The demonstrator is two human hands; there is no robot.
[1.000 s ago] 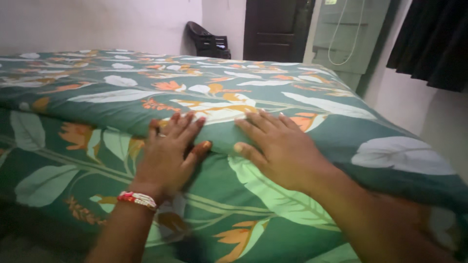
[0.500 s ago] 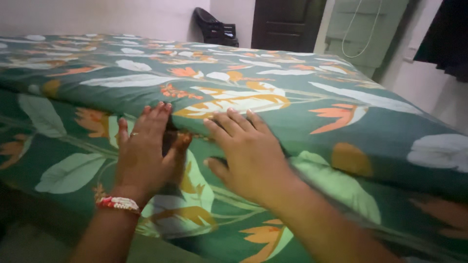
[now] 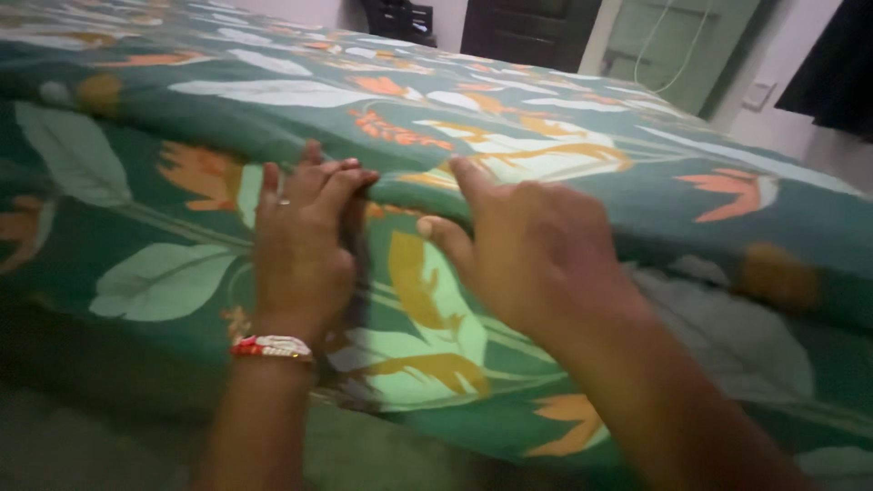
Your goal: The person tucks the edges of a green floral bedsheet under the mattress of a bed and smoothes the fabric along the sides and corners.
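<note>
Left hand [image 3: 300,245]: centre left of the frame, fingers together and flat, pressed against the hanging side of the bedsheet; nothing gripped; fingertips at the mattress edge.
Right hand [image 3: 536,250]: centre of the frame, just beside the left, spread flat on the same edge, thumb pointing left along the fold; nothing gripped.
Bedsheet [image 3: 564,155]: green with white and orange leaf print, spread over the whole bed from upper left to right edge, draped down the near side.
Bracelet [image 3: 271,346]: red and white, on the left wrist, lower left.
Door [image 3: 527,32]: dark, top centre.
Curtain [image 3: 837,64]: dark, upper right corner.
</note>
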